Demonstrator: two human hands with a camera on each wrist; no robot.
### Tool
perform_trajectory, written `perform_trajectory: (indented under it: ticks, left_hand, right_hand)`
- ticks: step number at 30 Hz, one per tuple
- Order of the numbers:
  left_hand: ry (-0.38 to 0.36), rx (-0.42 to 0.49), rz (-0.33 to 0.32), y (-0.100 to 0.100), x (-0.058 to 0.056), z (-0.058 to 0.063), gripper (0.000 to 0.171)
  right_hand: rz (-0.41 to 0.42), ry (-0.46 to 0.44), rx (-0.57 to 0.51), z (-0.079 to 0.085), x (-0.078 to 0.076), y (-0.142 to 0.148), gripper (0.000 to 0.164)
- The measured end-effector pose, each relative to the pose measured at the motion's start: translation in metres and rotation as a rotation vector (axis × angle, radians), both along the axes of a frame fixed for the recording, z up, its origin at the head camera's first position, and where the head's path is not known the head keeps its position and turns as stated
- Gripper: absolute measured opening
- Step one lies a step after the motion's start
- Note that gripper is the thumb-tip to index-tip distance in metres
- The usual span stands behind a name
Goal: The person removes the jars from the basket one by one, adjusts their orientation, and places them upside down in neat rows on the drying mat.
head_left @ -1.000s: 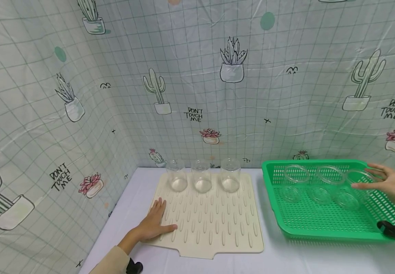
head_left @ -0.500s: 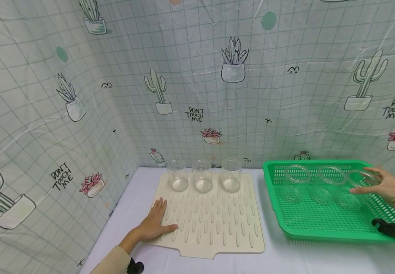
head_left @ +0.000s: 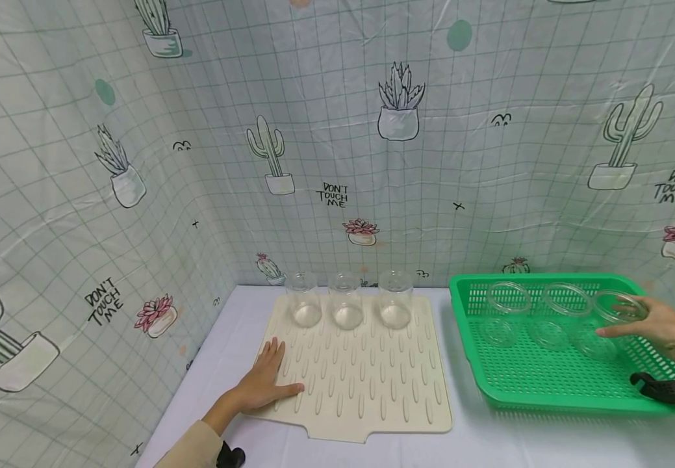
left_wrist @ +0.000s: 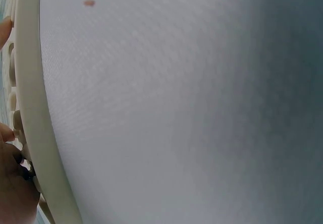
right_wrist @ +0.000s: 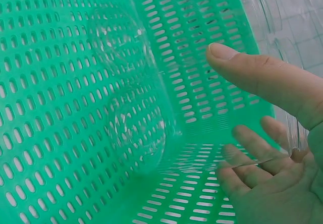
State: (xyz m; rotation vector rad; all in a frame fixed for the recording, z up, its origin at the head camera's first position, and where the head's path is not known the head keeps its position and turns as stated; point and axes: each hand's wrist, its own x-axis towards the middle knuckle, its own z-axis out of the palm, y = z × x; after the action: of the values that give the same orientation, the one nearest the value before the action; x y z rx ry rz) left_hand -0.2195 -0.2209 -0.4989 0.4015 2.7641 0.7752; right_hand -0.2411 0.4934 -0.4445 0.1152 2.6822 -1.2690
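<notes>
My left hand (head_left: 262, 383) lies with spread fingers on the left edge of a beige ridged drainer mat (head_left: 366, 383). Three clear glasses (head_left: 304, 302) stand in a row along the mat's back. On the right, a green perforated basket (head_left: 547, 390) holds three more clear glasses. My right hand (head_left: 661, 328) is at the rightmost one, the glass (head_left: 597, 338), with the thumb in front of its side and the fingers curled round the far side. In the right wrist view, the fingers (right_wrist: 247, 176) show partly through the clear wall.
The other two glasses (head_left: 507, 299) stand left of the held one, near the basket's back wall. A white cloth (head_left: 489, 442) covers the table. Behind hangs a patterned curtain (head_left: 337, 130), close to the back of the mat and basket.
My right hand has moved slightly left and lower, and its fingers have closed in round the rightmost glass. The left hand has stayed on the mat.
</notes>
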Motion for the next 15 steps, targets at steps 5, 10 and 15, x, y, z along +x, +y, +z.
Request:
perform_trajectory:
  ticks: [5,10,15]
  left_hand:
    - [0.004,-0.005,-0.003,-0.001,-0.001,-0.001,0.11]
    - [-0.001,0.001,-0.005,-0.001,0.0,0.0,0.11]
    - [-0.007,0.005,-0.009,-0.001,0.001,-0.001,0.11]
  right_hand:
    - [-0.005,0.011,0.022,-0.003,-0.001,0.001,0.111]
    - [-0.006,0.022,0.057,-0.015,-0.007,0.011,0.111]
    - [-0.024,0.038,0.069,-0.017,-0.008,0.012,0.112]
